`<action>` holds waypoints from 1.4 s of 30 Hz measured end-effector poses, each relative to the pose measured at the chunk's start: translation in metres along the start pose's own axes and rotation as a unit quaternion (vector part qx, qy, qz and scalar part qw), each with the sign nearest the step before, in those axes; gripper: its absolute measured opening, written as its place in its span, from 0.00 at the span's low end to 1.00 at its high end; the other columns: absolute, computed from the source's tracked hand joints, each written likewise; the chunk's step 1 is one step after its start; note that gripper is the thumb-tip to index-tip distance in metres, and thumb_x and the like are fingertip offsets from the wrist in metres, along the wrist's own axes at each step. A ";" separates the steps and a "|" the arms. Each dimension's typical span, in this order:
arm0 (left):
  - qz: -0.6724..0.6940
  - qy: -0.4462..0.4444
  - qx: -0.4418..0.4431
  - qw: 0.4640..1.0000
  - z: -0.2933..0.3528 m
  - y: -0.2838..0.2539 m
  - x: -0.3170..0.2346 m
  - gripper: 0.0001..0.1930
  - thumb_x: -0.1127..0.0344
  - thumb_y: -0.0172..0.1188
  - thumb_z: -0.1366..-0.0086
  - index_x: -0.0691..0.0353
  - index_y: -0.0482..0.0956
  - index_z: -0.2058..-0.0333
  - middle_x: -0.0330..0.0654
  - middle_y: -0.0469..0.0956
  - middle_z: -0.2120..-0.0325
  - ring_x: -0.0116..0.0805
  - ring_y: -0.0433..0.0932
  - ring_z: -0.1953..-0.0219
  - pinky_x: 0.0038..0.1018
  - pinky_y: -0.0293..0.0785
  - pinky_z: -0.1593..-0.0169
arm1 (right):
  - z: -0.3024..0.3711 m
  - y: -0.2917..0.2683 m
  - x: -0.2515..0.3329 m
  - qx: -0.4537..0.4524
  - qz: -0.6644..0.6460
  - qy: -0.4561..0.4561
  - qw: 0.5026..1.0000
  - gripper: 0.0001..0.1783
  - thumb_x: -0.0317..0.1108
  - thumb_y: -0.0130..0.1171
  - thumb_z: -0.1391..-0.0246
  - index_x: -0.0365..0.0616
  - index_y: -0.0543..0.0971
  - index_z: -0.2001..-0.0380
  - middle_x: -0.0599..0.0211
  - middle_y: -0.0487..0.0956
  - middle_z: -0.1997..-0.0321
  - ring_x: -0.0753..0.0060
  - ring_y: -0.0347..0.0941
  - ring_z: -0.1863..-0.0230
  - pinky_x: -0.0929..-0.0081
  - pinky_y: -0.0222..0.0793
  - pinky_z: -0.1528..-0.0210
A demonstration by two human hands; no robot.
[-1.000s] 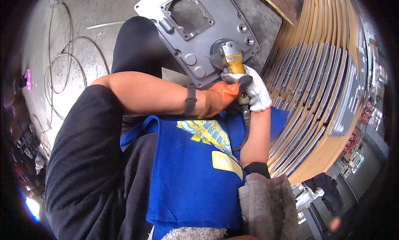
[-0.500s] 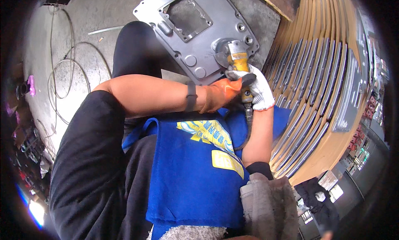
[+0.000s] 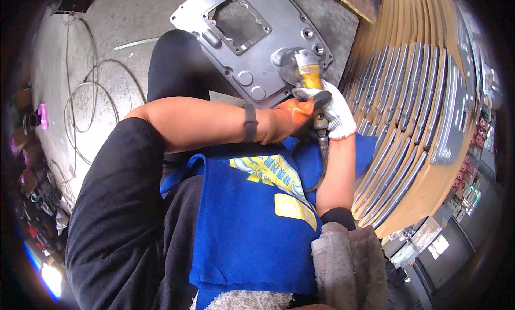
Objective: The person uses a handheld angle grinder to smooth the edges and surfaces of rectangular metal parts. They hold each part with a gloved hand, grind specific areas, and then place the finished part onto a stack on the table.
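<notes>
A yellow pneumatic angle grinder [image 3: 311, 82] is gripped in both my gloved hands. My left hand [image 3: 292, 118], in an orange glove, is closed around the lower part of its body. My right hand [image 3: 337, 110], in a white knit glove, wraps the grinder from the right side. The grinder's disc [image 3: 291, 67] looks blurred and lies over the right part of a grey cast metal plate [image 3: 233, 63], close to a raised round boss. That plate has a square opening, bolt holes and round bosses. From the grinder's lower end, a dark hose [image 3: 324, 157] runs down past my apron.
On the right, similar dark metal parts [image 3: 410, 95] stand in rows between cardboard sheets [image 3: 424, 194]. A looped hose [image 3: 91, 85] and a thin pale strip [image 3: 137, 43] lie on the concrete floor at left. My bent knee [image 3: 174, 52] is beside the plate.
The grinder's head and disc have shifted slightly on the plate, with both hands still holding it. The dark-clothed person at the lower right has mostly left the view.
</notes>
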State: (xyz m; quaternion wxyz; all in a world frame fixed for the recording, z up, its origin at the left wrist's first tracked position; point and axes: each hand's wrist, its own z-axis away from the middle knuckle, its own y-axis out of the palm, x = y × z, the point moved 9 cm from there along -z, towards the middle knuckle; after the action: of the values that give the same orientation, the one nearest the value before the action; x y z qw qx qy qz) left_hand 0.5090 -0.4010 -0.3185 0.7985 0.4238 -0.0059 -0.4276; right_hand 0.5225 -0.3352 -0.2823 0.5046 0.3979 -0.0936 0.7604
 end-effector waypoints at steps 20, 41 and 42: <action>-0.086 -0.102 0.154 0.979 0.034 0.018 0.012 0.21 0.51 0.56 0.39 0.59 0.72 0.53 0.45 0.78 0.63 0.37 0.78 0.64 0.31 0.75 0.63 | 0.037 -0.012 -0.002 -0.044 0.040 -0.001 0.998 0.16 0.30 0.64 0.56 0.39 0.77 0.61 0.68 0.78 0.68 0.78 0.75 0.69 0.81 0.70 0.63; -0.809 0.070 -0.294 0.504 -0.012 -0.078 -0.207 0.30 0.38 0.51 0.47 0.64 0.80 0.66 0.53 0.78 0.64 0.47 0.76 0.56 0.34 0.70 0.54 | 0.034 -0.120 0.033 -0.217 -0.292 -0.221 0.905 0.15 0.37 0.65 0.56 0.47 0.77 0.64 0.75 0.76 0.75 0.81 0.71 0.77 0.82 0.68 0.75; -0.804 0.057 -0.298 0.511 -0.010 -0.068 -0.205 0.31 0.36 0.51 0.47 0.64 0.80 0.66 0.53 0.78 0.63 0.47 0.75 0.55 0.33 0.69 0.53 | 0.036 -0.117 0.037 -0.216 -0.272 -0.219 0.912 0.14 0.37 0.65 0.56 0.47 0.77 0.65 0.75 0.76 0.75 0.81 0.71 0.77 0.82 0.68 0.75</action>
State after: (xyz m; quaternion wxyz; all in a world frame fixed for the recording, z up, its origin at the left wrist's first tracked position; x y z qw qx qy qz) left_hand 0.3363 -0.2716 -0.2993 0.1911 0.0078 0.5103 -0.8384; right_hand 0.6333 -0.2740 -0.2627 0.7328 0.4454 -0.2516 0.4486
